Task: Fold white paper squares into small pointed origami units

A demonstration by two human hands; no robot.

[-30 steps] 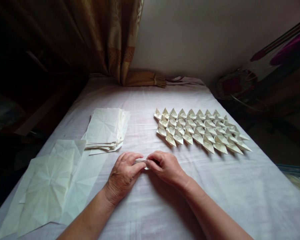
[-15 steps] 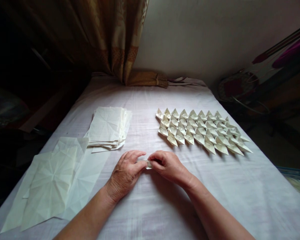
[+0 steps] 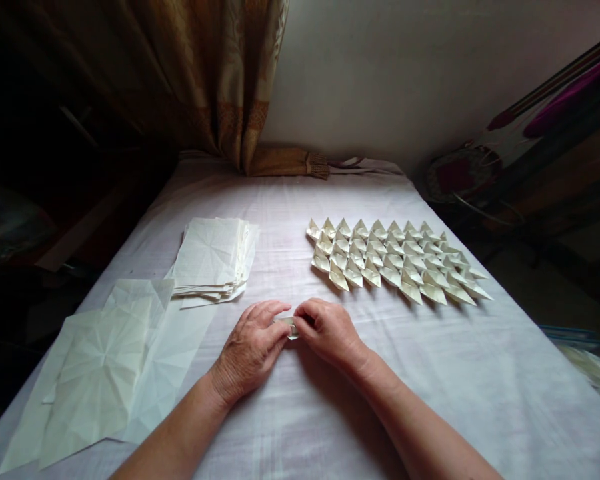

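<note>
Between my fingertips, low over the cloth, is a small folded piece of whitish paper (image 3: 293,328), mostly covered by the fingers. My left hand (image 3: 254,343) pinches its left end between thumb and fingers. On its right end my right hand (image 3: 327,331) is closed, thumb against curled fingers. To the right stand rows of small folded paper boats (image 3: 391,259) with pointed tips, packed close together. A stack of creased paper sheets (image 3: 207,253) lies beyond my left hand.
Loose sheets with star-shaped creases (image 3: 103,360) overlap at the left front. Everything rests on a pale cloth (image 3: 280,427). A gold-brown curtain (image 3: 235,100) hangs at the back with its fringed tieback (image 3: 316,165) on the cloth. Dark clutter flanks both sides.
My view has shifted slightly, so the boats and sheets appear a little further left. Both hands keep hold of the folded paper, with the right fingers shifted slightly along it.
</note>
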